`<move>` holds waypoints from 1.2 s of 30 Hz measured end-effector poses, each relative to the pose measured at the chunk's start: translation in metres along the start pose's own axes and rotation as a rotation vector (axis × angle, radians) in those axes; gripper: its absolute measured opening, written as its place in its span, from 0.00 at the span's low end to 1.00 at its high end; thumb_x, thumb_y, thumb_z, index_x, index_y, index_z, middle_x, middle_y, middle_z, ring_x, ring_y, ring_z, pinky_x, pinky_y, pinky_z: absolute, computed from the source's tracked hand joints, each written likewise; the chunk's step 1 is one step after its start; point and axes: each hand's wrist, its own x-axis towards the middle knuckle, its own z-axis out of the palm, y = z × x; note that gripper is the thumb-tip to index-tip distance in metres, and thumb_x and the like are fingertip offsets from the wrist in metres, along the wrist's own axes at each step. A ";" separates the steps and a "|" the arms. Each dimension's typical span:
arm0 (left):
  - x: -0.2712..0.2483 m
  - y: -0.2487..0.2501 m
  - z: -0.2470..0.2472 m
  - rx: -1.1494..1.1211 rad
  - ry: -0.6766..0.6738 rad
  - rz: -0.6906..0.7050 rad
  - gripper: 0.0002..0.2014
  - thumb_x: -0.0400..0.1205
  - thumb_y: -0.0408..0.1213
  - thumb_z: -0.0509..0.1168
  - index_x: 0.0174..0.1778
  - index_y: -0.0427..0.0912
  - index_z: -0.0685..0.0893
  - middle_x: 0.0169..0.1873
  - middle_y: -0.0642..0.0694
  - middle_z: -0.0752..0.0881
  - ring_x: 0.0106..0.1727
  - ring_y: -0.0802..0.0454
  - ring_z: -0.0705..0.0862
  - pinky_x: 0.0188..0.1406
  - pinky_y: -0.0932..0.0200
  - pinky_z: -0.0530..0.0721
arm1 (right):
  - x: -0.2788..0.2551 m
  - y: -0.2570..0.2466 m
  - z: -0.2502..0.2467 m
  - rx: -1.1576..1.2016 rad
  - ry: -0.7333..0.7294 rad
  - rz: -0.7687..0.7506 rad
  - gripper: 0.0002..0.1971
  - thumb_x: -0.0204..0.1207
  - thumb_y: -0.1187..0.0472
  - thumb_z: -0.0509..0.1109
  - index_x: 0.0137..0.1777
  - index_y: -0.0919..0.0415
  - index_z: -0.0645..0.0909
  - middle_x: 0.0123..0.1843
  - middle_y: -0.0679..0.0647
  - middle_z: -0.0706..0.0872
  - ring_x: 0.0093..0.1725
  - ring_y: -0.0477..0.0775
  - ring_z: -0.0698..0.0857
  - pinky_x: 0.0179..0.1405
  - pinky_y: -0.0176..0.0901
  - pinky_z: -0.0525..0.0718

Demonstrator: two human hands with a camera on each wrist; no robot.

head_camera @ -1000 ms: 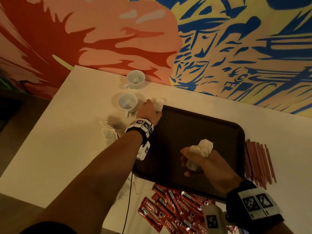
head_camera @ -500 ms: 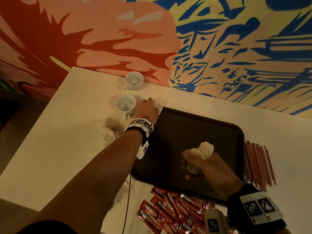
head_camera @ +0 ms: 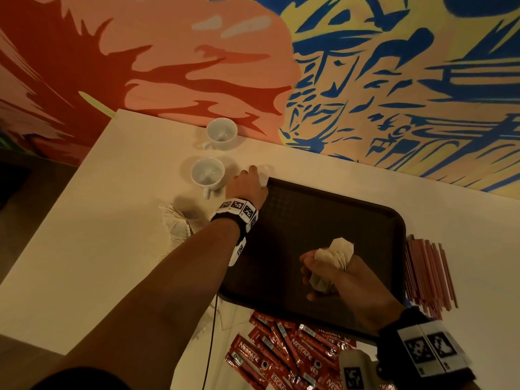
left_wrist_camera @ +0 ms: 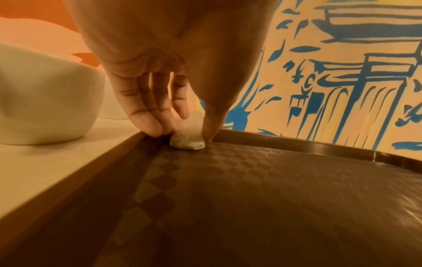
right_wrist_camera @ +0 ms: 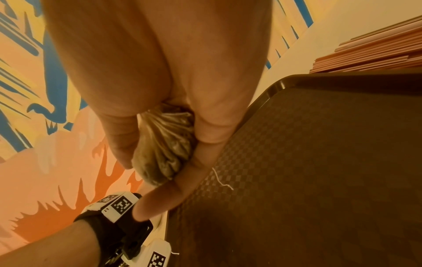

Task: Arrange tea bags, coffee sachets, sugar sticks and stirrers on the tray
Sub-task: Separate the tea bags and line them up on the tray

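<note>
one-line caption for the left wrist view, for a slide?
Left hand sets a tea bag in the tray corner.

White table (head_camera: pixel 84 249): tray (head_camera: pixel 337 220), cups (head_camera: pixel 208 173) (two), sachets (head_camera: pixel 281 353), stirrers (head_camera: pixel 427 271).

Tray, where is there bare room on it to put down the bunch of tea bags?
Most of the tray floor is bare, from the tea bag that the left hand pinches at the far left corner across to the rim beside the stirrers. The right hand hovers over the near middle with its bunch of tea bags.
</note>
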 end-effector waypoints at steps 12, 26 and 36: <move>-0.010 -0.001 -0.015 -0.100 0.037 -0.020 0.25 0.82 0.54 0.68 0.66 0.39 0.74 0.61 0.39 0.82 0.60 0.37 0.82 0.58 0.44 0.80 | -0.001 -0.002 -0.001 0.072 -0.053 0.000 0.13 0.78 0.62 0.73 0.61 0.63 0.87 0.56 0.65 0.88 0.51 0.58 0.91 0.42 0.51 0.91; -0.168 -0.007 -0.087 -0.786 -0.102 0.049 0.05 0.82 0.45 0.72 0.51 0.51 0.85 0.47 0.58 0.87 0.45 0.57 0.88 0.49 0.52 0.89 | -0.041 -0.018 -0.005 0.157 -0.142 -0.069 0.14 0.87 0.62 0.64 0.68 0.61 0.86 0.62 0.62 0.90 0.65 0.59 0.88 0.52 0.54 0.90; -0.275 0.035 -0.115 -1.046 -0.311 0.251 0.15 0.80 0.41 0.76 0.62 0.46 0.84 0.50 0.44 0.89 0.52 0.49 0.89 0.46 0.48 0.91 | -0.088 -0.019 0.001 0.128 -0.087 -0.187 0.10 0.78 0.66 0.76 0.58 0.64 0.88 0.52 0.58 0.94 0.52 0.56 0.93 0.41 0.49 0.93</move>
